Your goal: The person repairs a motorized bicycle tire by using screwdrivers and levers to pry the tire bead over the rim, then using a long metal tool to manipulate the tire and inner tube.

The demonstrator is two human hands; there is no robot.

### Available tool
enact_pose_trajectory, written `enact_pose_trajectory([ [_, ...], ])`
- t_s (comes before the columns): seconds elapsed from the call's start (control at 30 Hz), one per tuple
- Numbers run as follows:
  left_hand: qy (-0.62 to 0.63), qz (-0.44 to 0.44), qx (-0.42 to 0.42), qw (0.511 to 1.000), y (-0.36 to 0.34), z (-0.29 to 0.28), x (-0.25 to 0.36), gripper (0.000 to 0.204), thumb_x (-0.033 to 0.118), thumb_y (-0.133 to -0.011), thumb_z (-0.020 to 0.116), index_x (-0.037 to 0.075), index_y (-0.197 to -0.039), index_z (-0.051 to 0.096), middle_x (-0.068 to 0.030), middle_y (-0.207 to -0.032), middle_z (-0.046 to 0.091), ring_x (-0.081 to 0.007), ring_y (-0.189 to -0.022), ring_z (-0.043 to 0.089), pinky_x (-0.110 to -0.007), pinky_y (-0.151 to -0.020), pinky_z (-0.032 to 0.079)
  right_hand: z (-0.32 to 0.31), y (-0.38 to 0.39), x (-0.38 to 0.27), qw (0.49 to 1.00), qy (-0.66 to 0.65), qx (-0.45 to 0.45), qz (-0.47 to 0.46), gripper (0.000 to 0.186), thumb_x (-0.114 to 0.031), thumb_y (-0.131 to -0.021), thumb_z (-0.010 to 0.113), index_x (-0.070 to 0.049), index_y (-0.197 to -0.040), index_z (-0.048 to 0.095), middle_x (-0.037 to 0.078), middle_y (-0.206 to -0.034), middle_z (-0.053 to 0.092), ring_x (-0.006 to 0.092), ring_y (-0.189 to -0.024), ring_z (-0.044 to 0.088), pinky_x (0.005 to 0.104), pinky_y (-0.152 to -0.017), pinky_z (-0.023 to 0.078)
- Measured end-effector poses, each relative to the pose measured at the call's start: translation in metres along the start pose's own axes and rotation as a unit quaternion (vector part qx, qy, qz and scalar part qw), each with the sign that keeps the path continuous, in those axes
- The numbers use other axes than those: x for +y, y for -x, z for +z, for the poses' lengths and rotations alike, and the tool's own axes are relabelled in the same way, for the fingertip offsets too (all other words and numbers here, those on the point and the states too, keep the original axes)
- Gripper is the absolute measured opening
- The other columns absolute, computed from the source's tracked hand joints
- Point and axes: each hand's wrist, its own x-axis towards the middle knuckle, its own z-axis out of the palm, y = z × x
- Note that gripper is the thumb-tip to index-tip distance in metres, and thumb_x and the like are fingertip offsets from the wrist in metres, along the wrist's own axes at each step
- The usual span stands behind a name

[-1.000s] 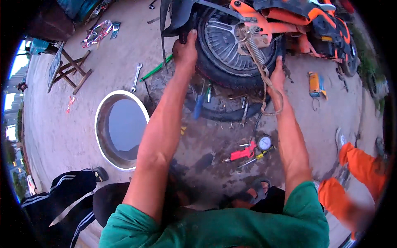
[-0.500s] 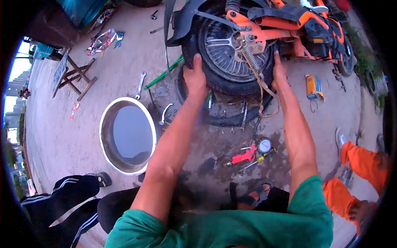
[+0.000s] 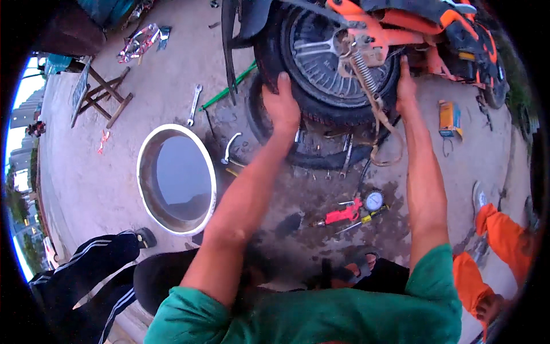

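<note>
From where I stand, left to right: wooden folding stool [image 3: 106,94], thin crossed legs, set well apart, presumably out of the way. Basin [image 3: 147,180], pale round rim, dull stained wall, holding greyish water [image 3: 180,175]; it seems placed for easy reach. Steel spanner [image 3: 195,105], smooth and shiny, lies just beyond its rim; slim green rod [image 3: 229,86] next. Left hand [image 3: 282,109]: grasping the tyre [image 3: 269,54] at the near left edge, thumb along the sidewall, other fingers hidden. Wheel [image 3: 319,70] at upper centre, face up under the orange frame [image 3: 404,38]; ribbed, dusty metal hub, matte black rubber around it. Below, a loose black ring [image 3: 323,160] lies flat, slender tools [image 3: 346,155] within and across it, perhaps to keep them together. Red inflator gun [image 3: 344,214] beside a round dial [image 3: 374,200], nearer the body, likely for reach. Right hand [image 3: 405,94]: grasping the opposite edge, fingers mostly hidden; the opposed holds appear to steady the wheel. Far right, small yellow-and-blue box [image 3: 450,119], flat-sided, probably cardboard, apart from the tools
</note>
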Motion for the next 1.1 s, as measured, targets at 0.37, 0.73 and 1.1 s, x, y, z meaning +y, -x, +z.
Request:
enact_pose_trajectory([
  [0.37, 0.069, -0.220, -0.187, 0.955, 0.089, 0.012, -0.020, 0.072, 0.039, -0.100, 0.067, 0.006, -0.155, 0.033, -0.0141, -0.139, 0.058, -0.0237, -0.096, 0.068, -0.040, -0.073, 0.062, -0.023, 0.017, 0.004, 0.997, -0.056, -0.005, -0.044, 0.093, -0.068, -0.098, 0.053, 0.001, -0.158, 0.038, 0.018, -0.158, 0.046, 0.0292, -0.142, 0.045, 0.0414, -0.118, 0.033],
  [0.73, 0.015, -0.134, 0.008, 0.991, -0.054, -0.004, 0.040, 0.068, 0.046, -0.097, 0.069, -0.009, -0.135, 0.057, -0.0236, -0.133, 0.065, -0.0306, -0.117, 0.064, -0.040, -0.103, 0.047, -0.004, 0.221, -0.025, 0.906, -0.013, 0.020, -0.423, 0.015, -0.016, -0.101, 0.061, -0.003, -0.107, 0.064, 0.002, -0.093, 0.067, 0.0116, -0.075, 0.060, 0.0257, -0.068, 0.048],
  [1.1, 0.092, -0.043, -0.062, 0.993, -0.049, -0.008, 0.013, 0.054, 0.042, -0.102, 0.064, -0.008, -0.123, 0.065, -0.0147, -0.111, 0.071, -0.0216, -0.098, 0.064, -0.037, -0.090, 0.050, 0.110, 0.216, 0.001, 0.883, 0.168, -0.097, -0.428, 0.024, -0.011, -0.090, 0.071, -0.002, -0.113, 0.068, 0.014, -0.103, 0.070, 0.0321, -0.095, 0.070, 0.0397, -0.085, 0.055],
])
